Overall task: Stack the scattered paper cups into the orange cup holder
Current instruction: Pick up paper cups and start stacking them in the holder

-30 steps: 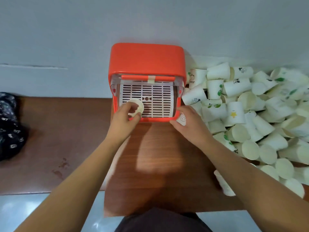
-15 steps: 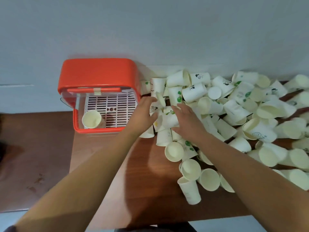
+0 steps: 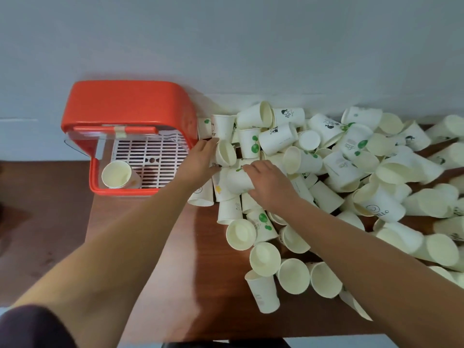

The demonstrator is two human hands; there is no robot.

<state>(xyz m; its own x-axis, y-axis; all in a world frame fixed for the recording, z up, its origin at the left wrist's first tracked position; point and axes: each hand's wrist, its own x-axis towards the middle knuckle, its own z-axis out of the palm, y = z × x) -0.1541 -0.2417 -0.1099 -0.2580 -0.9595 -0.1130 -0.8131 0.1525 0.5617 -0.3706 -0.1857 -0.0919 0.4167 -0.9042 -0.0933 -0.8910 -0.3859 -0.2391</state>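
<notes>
Left grip (image 3: pixel 200 159) clasps tilted cup (image 3: pixel 226 153), knuckles up | right grip (image 3: pixel 271 184) grasps lying cup (image 3: pixel 237 182), palm down

The orange cup holder (image 3: pixel 128 104) stands open just left of the left hand (image 3: pixel 200 159), with a single cup (image 3: pixel 116 174) mouth-up on its white grille. White printed paper cups (image 3: pixel 351 172) lie tumbled on the tabletop (image 3: pixel 175 285), under and right of the right hand (image 3: pixel 271 184).

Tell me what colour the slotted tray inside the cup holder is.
White slotted tray, seen best in the head view.
</notes>
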